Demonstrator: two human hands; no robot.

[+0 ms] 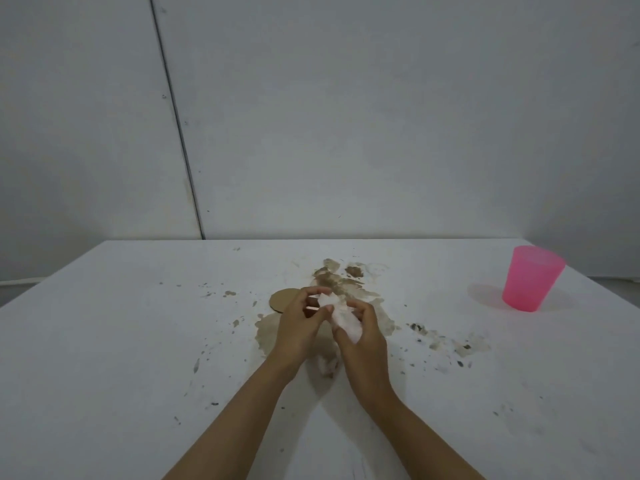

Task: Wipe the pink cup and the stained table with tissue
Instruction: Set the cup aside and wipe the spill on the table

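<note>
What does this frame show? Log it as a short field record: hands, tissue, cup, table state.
left hand: holds the tissue from the left, above the table
right hand: grip closed on the tissue's lower part
tissue: white, crumpled, between both hands
pink cup: upright, far right, apart from the hands
table: white, brown stain at centre, dark specks around
brown disc: flat, beside the left hand

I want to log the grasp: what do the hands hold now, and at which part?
Both hands hold one crumpled white tissue: the left hand pinches its upper end, the right hand grips its lower part.
</note>
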